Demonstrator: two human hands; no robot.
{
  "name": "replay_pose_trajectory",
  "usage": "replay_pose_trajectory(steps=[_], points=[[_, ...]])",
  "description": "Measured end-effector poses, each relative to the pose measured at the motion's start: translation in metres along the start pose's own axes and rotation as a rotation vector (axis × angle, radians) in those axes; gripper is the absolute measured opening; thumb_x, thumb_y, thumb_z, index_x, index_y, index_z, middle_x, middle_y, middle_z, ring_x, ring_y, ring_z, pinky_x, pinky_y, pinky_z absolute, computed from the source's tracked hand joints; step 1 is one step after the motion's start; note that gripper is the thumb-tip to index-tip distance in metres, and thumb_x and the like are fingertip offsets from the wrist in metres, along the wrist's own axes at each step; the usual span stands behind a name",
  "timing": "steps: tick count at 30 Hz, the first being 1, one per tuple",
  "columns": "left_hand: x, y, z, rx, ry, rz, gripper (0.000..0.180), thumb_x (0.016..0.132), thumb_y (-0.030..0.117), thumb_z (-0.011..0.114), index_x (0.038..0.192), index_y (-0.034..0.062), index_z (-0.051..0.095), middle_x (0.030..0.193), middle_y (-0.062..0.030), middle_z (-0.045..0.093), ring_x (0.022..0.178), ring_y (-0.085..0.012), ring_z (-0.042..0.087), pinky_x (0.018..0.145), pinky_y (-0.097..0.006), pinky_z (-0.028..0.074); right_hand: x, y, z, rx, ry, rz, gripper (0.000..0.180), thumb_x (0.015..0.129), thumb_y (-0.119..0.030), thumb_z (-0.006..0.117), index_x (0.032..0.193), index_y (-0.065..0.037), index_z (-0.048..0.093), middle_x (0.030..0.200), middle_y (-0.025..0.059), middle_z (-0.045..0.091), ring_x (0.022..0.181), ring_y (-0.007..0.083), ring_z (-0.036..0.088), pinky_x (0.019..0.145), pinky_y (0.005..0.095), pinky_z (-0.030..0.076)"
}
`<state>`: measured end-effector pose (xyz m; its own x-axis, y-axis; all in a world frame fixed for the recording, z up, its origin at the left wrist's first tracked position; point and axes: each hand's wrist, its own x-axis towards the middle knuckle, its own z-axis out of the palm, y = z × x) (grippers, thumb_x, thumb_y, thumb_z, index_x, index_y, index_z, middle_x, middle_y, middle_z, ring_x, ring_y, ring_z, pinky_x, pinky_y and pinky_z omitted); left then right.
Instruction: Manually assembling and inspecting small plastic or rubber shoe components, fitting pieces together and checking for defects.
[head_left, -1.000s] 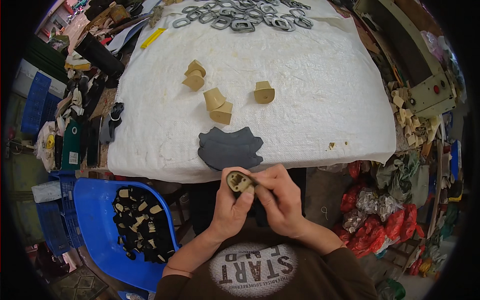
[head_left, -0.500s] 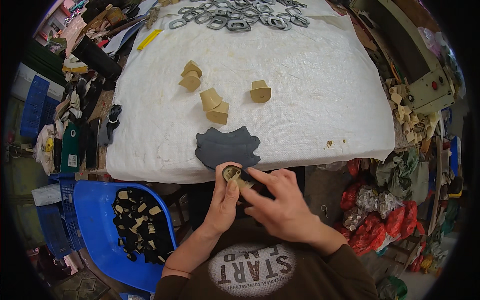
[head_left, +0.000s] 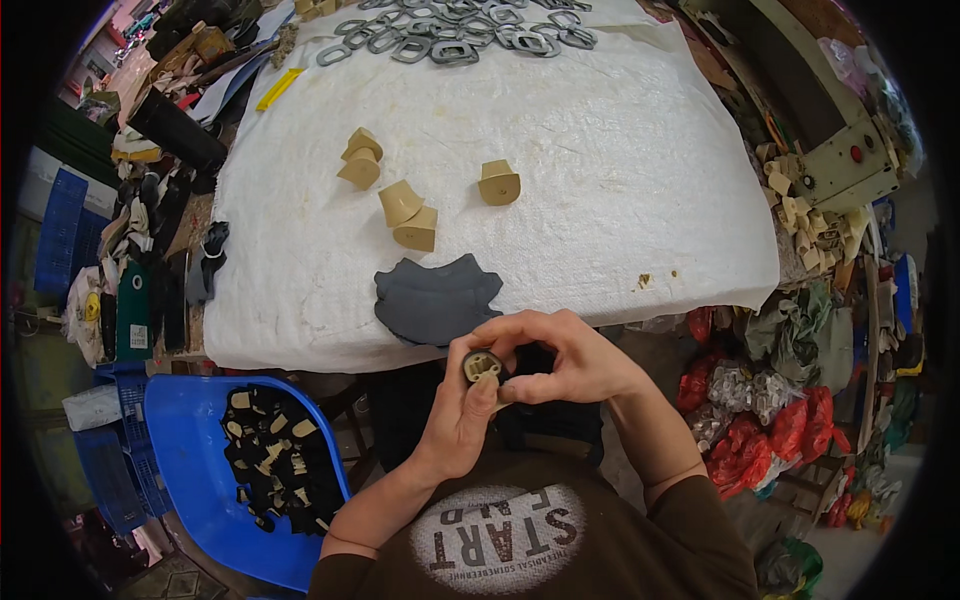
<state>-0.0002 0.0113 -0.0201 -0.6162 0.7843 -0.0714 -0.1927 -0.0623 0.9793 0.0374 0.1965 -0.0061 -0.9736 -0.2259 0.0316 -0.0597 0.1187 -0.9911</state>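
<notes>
Just past the table's near edge, my left hand [head_left: 450, 425] is closed round a beige shoe heel [head_left: 483, 368], its hollow, ribbed end facing up and the thumb pressed against its rim. A dark edge of covering shows round that rim. My right hand [head_left: 575, 355] curls over from the right, thumb and forefinger pinching the heel's side; the fingertips behind it are partly hidden. Beyond my hands, a stack of dark grey cut cover pieces [head_left: 437, 300] lies at the cloth's near edge. Bare beige heels, one a single heel [head_left: 499, 184] and others in nested pairs [head_left: 408, 216], stand farther back.
A white woven sheet [head_left: 580, 250] covers the table. Grey rings [head_left: 455, 50] are heaped at its far end, near a yellow strip [head_left: 279, 89]. At lower left a blue basin [head_left: 180, 470] holds several dark-covered heels. Red bags [head_left: 742, 450] sit at right below a machine [head_left: 850, 165].
My right hand has gone from outstretched fingers across the heel to a curled pinch at its side. The heel has turned, its hollow end showing more. The view has shifted slightly.
</notes>
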Motion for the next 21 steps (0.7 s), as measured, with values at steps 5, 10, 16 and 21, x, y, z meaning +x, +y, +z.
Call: replay_pose_trajectory(steps=[5,10,16,21], points=[[0.004,0.002,-0.006,-0.132,0.043,-0.133,0.062,0.092,0.057,0.035,0.125,0.0046,0.033,0.087,-0.0027,0.049,0.053,-0.004,0.036,0.05,-0.018,0.033,-0.001,0.009,0.017,0.092,0.205,0.005,0.049,0.077,-0.011,0.07,0.122,-0.002,0.052,0.085,0.009,0.065,0.076,0.0145,0.057,0.073,0.0297,0.048],[0.003,0.005,-0.009,-0.67,0.14,-0.405,0.066,0.094,0.06,0.015,0.113,0.0059,0.049,0.062,-0.0012,0.042,0.045,-0.0077,0.031,0.046,-0.026,0.034,-0.002,0.014,0.015,-0.253,0.305,-0.261,0.042,0.078,-0.009,0.067,0.118,-0.006,0.056,0.104,0.0109,0.058,0.101,0.025,0.046,0.09,0.0372,0.038],[0.002,0.0,-0.003,-0.906,0.031,-0.562,0.063,0.094,0.06,0.015,0.103,0.0097,0.052,0.064,-0.0017,0.046,0.045,-0.0097,0.034,0.045,-0.025,0.033,-0.001,0.011,0.033,-0.359,0.271,-0.313,0.012,0.084,-0.01,0.058,0.095,-0.006,0.058,0.107,0.0115,0.045,0.104,0.0284,0.041,0.096,0.0408,0.031],[0.0,0.001,-0.005,-0.886,0.018,-0.541,0.053,0.096,0.056,0.024,0.092,0.0096,0.05,0.065,-0.0003,0.044,0.045,-0.0082,0.031,0.047,-0.026,0.034,-0.005,0.015,0.039,-0.132,0.275,-0.277,0.018,0.08,-0.004,0.059,0.098,-0.006,0.057,0.105,0.0083,0.046,0.103,0.0242,0.042,0.092,0.037,0.034]])
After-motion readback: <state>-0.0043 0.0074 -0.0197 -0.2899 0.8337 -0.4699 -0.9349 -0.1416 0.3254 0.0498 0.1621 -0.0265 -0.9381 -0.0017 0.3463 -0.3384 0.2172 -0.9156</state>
